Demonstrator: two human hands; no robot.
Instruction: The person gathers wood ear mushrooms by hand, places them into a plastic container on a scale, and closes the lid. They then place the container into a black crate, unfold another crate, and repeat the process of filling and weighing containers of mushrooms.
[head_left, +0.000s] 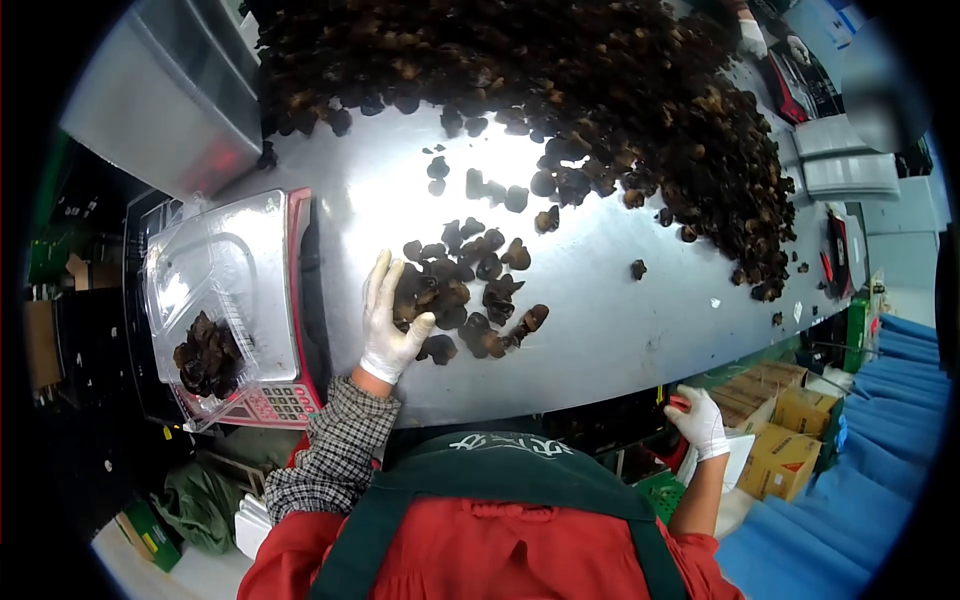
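My left hand [390, 325], in a white glove, lies at the left side of a small cluster of dark brown wood ear mushrooms [455, 275] on the metal table. Its fingers are stretched out and its thumb stands apart, touching the edge of the cluster. Off the table's front edge, my right hand [702, 422], gloved too, is closed with a small red object [680, 403] showing at its fingertips; its kind cannot be made out. Left of my left hand is a scale [225, 240] with a clear plastic bag or tray holding a clump of mushrooms [208, 355].
A large mound of mushrooms [560, 60] covers the back of the metal table [590, 330]. A grey bin [165, 110] stands at the back left. Cardboard boxes [785, 460] sit at the lower right. Another person's gloved hand [752, 38] shows at the far right.
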